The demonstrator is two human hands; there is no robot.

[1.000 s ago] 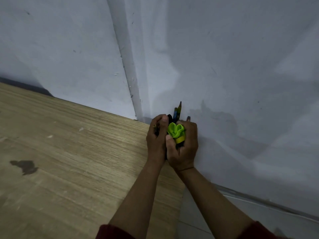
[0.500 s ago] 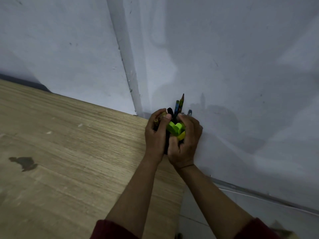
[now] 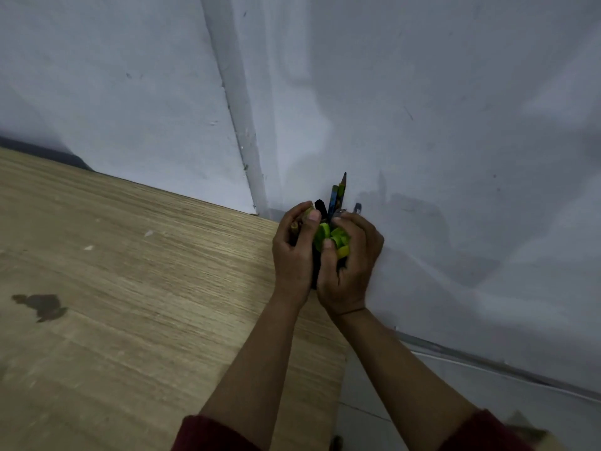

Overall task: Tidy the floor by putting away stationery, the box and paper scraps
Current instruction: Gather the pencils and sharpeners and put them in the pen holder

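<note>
Both hands hold one bundle of stationery above the wooden tabletop's (image 3: 136, 288) far corner by the wall: the left hand (image 3: 292, 252) is curled round pencils (image 3: 338, 196) and a dark marker, the right hand (image 3: 349, 265) round crumpled green-yellow paper (image 3: 331, 240). The bundle looks light; loose stiff sticks could slip, so gripping mid-shaft seems safest.

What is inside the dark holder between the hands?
Pencils stand up from the dark holder, with green pieces on top. The left hand and right hand cover everything lower.
</note>
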